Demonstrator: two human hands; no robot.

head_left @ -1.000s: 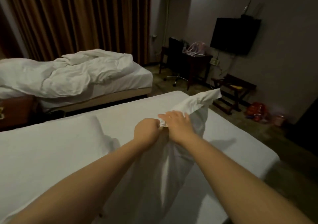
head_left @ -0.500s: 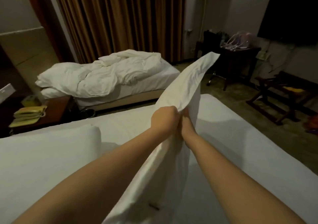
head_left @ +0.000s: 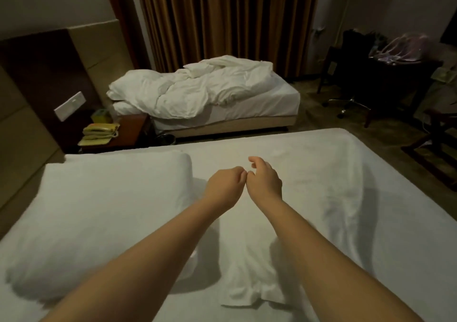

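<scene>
A white pillowcase (head_left: 249,267) lies flat and creased on the near bed (head_left: 371,259), stretching from near me towards the far right corner. My left hand (head_left: 225,188) and my right hand (head_left: 264,183) hover side by side above it, knuckles almost touching. The left hand's fingers are curled under, hiding its palm. The fingers of the right hand are loosely curled and no cloth shows between them. A white pillow (head_left: 103,217) lies on the bed to the left of my left arm.
A second bed with a rumpled white duvet (head_left: 197,89) stands by the brown curtains. Between the beds is a nightstand (head_left: 128,133) with a yellow phone (head_left: 99,133). A dark desk (head_left: 395,79) and chair stand at the right, with a luggage rack (head_left: 440,148) beside them.
The pillowcase, held up in both hands before, has dropped and now lies spread on the bed. My view has swung left and both hands have lowered.
</scene>
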